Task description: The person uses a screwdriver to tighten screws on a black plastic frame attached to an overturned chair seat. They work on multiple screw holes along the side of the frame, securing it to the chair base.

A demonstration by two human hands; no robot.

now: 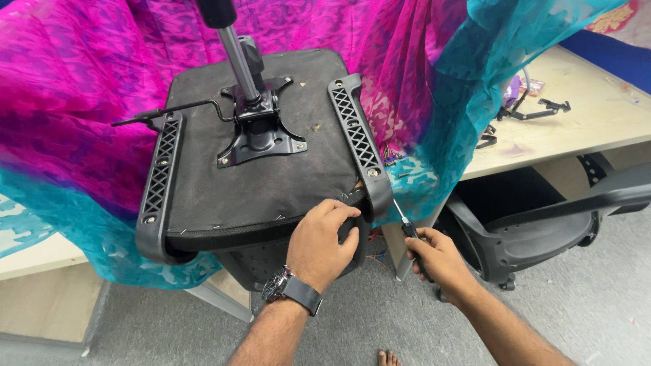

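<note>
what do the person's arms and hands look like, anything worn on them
Both forearms are bare, with no sleeves or gloves in view. The left hand has a wristwatch with a dark strap and round dark dial on its wrist. The right hand wears nothing.

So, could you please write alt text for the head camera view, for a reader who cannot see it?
A person's left hand grips the front edge of an upturned office chair seat lying on pink and teal fabric, while the right hand holds a screwdriver by the seat's right armrest bracket. Another black chair stands to the right.
</note>
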